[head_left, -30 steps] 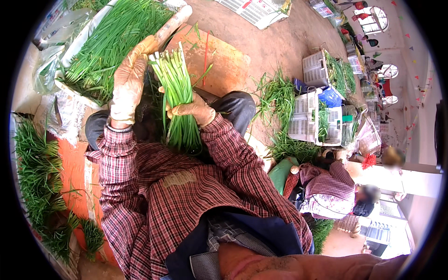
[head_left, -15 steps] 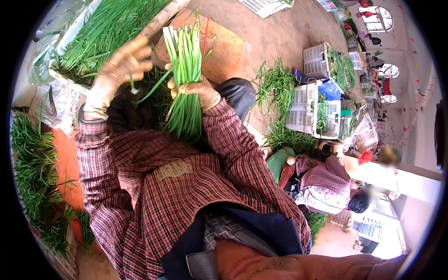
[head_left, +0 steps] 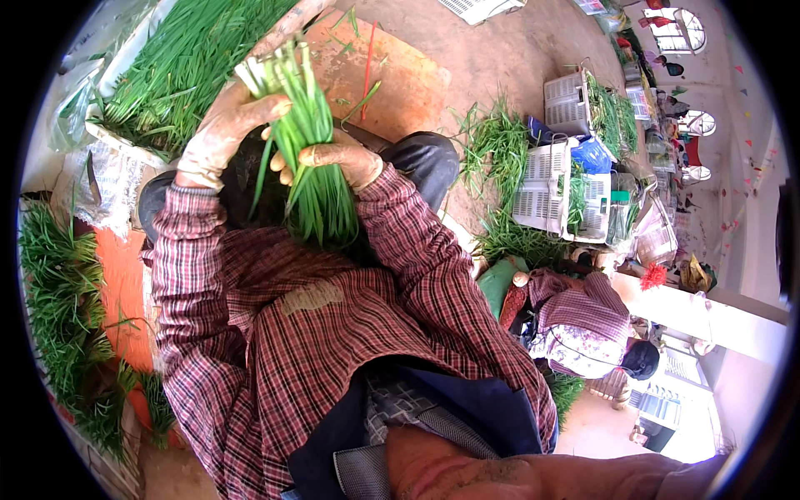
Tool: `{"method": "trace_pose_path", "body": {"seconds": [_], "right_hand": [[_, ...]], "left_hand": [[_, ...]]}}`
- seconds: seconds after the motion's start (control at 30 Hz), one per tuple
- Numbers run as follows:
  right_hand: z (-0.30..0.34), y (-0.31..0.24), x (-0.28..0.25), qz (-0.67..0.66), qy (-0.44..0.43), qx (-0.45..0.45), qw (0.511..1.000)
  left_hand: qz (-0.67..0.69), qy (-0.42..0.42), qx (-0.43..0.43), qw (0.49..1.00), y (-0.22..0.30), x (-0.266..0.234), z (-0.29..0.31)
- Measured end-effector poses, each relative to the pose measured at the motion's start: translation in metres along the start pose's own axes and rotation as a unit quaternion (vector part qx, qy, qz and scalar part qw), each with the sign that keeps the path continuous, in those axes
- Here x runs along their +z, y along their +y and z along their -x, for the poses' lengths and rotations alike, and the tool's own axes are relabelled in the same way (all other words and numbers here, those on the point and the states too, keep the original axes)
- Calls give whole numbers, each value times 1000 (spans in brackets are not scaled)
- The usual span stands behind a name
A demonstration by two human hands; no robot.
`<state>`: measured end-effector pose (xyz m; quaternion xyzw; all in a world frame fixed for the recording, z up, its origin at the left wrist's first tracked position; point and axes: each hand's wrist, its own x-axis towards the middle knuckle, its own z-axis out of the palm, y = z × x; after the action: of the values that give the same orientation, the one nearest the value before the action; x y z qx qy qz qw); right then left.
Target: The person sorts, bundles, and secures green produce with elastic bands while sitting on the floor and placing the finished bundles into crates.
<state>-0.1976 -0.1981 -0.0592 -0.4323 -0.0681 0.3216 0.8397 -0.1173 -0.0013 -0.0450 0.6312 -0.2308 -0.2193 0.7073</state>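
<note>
Bundle of green stalks (head_left: 304, 129) at 11 o'clock, over lap, pale ends pointing toward 11, leaves toward 6; gloved right hand (head_left: 348, 162) wrapped round middle, likely keeping stalks together; gloved left hand (head_left: 218, 137) curled beside pale ends, thumb touching, perhaps evening them, fingers partly hidden, cannot tell if gripping; heaped tray (head_left: 125, 143) at 10, seemingly for easy reach

Brown floor (head_left: 492, 67), pale wall (head_left: 727, 46) with bright arched windows (head_left: 667, 37), small red pennants (head_left: 731, 227).

The gloved left hand (head_left: 218, 137) points its thumb inward, fingers largely hidden. The gloved right hand (head_left: 343, 160) grips, thumb forward.
</note>
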Motion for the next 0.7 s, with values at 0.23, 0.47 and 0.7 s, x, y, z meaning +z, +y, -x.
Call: {"method": "trace_pose_path", "body": {"seconds": [0.23,0.47,0.7], "right_hand": [[-2,-1,-1,-8,-72,44,996],[-10,-6,-15,246,38,-72,966],[22,-19,22,450,283,-208,821]], "left_hand": [[277,10,-6,961,26,47,-11],[266,111,4,958,18,28,-9],[201,200,74,956,15,13,-12]]}}
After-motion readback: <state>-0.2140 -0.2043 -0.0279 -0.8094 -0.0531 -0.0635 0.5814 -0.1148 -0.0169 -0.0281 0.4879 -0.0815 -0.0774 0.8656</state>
